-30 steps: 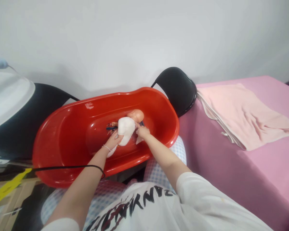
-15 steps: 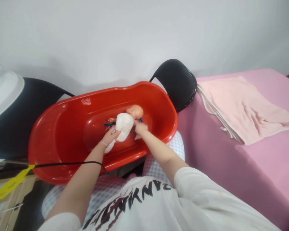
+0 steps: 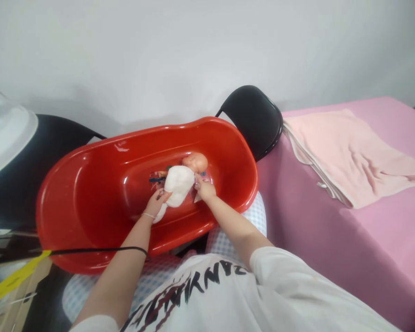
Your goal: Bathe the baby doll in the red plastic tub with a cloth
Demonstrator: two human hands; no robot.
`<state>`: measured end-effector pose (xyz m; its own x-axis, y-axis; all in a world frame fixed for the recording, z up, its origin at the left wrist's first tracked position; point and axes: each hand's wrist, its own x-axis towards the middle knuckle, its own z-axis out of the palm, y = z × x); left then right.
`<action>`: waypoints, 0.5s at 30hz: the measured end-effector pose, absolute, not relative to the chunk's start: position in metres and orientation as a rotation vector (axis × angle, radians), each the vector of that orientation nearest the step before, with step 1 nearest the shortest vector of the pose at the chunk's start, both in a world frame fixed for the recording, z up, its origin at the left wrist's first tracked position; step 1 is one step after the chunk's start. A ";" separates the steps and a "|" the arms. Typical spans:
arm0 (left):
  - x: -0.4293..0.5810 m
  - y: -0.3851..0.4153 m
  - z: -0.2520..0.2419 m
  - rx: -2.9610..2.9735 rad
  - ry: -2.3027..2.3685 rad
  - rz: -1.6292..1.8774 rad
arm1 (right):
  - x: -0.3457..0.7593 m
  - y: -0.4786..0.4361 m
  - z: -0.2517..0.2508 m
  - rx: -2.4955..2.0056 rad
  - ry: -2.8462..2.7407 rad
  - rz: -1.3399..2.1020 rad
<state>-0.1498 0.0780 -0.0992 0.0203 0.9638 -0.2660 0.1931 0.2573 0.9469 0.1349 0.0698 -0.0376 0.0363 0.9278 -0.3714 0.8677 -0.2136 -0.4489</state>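
Gently, left hand (image 3: pixel 155 203) presses white cloth (image 3: pixel 177 185) to doll (image 3: pixel 195 162) (fingers (image 3: pixel 162 196) spread), right grip (image 3: pixel 204 189) curled against it.

A folded peach towel (image 3: pixel 352 157) lies on a pink-covered table (image 3: pixel 332 258), beside a black chair back (image 3: pixel 252 120).

One tub (image 3: pixel 72 221), one doll (image 3: pixel 194 162), two hands (image 3: pixel 154 204) (image 3: pixel 205 190)

Head-worn view, looking forward, angled down
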 end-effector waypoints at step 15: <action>-0.151 0.078 -0.107 1.170 1.418 0.875 | 0.133 0.067 -0.041 -2.186 -1.918 0.839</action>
<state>-0.1512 0.0776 -0.1070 0.0301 0.9638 -0.2648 0.1958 0.2541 0.9472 0.1330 0.0668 -0.0409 0.0465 0.9440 -0.3265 0.8805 -0.1931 -0.4329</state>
